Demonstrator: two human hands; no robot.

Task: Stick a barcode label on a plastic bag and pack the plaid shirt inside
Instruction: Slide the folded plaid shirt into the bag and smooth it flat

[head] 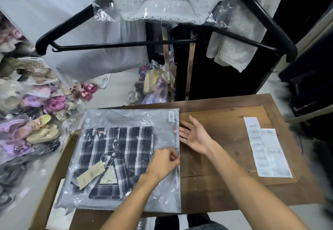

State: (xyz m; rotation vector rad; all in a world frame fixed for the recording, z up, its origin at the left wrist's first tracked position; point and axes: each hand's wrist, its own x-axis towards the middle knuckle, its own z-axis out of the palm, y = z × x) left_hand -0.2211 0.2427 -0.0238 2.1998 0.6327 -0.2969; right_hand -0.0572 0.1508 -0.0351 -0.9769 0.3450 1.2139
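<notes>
1. Head view: clear rectangular plastic bag flat on the left half of the brown wooden tabletop, long axis running from near edge to far edge; left portion overhanging the tabletop's left edge onto stacked white sheets.
2. Inside the bag: folded dark-and-white plaid shirt, fully enclosed, sitting toward the left and middle, with beige paper hang tags on top of the fabric.
3. Small white barcode label already stuck at the bag's far right corner.
4. Left hand on the bag's right edge, about midway along, thumb and forefinger pinched on the seal strip there.
5. Right hand just beside the same edge, farther up, palm up, fingers spread, holding nothing; fingertips at the bag's border.
6. Open mouth apparently along that right edge, running near-to-far; judged step: closing the seal. Left hand nearer the near stretch, right hand nearer the far stretch.
7. White backing sheets of spare barcode labels near the tabletop's right edge, well apart from the bag.
</notes>
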